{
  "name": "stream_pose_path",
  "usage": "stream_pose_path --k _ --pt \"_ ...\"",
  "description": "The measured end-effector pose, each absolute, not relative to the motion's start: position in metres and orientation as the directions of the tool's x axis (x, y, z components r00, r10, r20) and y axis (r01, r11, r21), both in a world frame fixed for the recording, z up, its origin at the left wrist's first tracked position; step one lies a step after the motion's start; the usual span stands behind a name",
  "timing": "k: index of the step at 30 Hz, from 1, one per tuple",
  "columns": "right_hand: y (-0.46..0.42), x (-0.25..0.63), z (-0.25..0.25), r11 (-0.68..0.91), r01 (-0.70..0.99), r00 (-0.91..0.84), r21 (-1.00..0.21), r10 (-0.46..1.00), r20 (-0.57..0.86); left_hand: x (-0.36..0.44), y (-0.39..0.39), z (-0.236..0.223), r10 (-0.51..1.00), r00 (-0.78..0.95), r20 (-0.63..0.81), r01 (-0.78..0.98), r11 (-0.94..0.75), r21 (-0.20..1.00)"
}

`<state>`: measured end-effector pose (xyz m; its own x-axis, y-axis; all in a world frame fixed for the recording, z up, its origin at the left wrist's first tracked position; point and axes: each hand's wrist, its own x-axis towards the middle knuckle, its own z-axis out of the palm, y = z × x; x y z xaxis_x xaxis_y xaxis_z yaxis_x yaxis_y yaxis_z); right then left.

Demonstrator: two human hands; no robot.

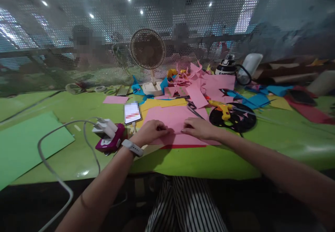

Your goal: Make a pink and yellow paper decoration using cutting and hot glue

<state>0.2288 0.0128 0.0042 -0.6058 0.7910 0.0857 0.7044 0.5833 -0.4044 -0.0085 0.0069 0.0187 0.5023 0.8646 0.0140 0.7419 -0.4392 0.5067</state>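
A pink sheet of paper (176,115) lies in front of me on other sheets, with a red edge (183,147) showing beneath it. My left hand (154,131), with a pale watch strap on its wrist, rests on the sheet's left part, fingers curled and thumb tip against the paper. From the right, my right hand (196,128) presses its bent fingers and thumb on the same paper. A straight crease or edge runs between the two hands. Just behind the right hand lie dark scissors (193,110). A phone (132,113) is beyond the left hand.
Left of me are a magenta power strip (111,142) with white plugs, a looping cable (56,176) and a green sheet (28,144). A yellow glue gun (223,109) sits on a black disc (247,120). Behind stand a fan (148,49), pink scraps (196,82) and a bottle (225,68).
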Motion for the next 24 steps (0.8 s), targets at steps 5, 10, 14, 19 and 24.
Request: stream_pose_path --k 5,10,14,19,24 --pt "0.014 0.231 0.002 0.570 0.705 -0.598 -0.422 0.798 0.078 -0.025 0.008 0.025 0.872 0.485 -0.068 0.766 -0.386 0.514" --pt "0.009 0.231 -0.002 0.567 0.708 -0.575 -0.421 0.809 0.122 -0.028 0.006 0.030 0.861 0.502 -0.087 0.752 -0.384 0.536" --pt "0.006 0.233 -0.004 0.556 0.712 -0.555 -0.430 0.820 0.140 -0.028 0.006 0.029 0.876 0.470 -0.107 0.751 -0.333 0.570" --pt "0.002 0.243 -0.004 0.535 0.726 -0.529 -0.432 0.836 0.146 -0.030 0.007 0.029 0.881 0.456 -0.125 0.749 -0.304 0.588" --pt "-0.001 0.256 -0.004 0.512 0.746 -0.502 -0.425 0.852 0.146 -0.034 0.011 0.025 0.896 0.412 -0.166 0.781 -0.253 0.571"
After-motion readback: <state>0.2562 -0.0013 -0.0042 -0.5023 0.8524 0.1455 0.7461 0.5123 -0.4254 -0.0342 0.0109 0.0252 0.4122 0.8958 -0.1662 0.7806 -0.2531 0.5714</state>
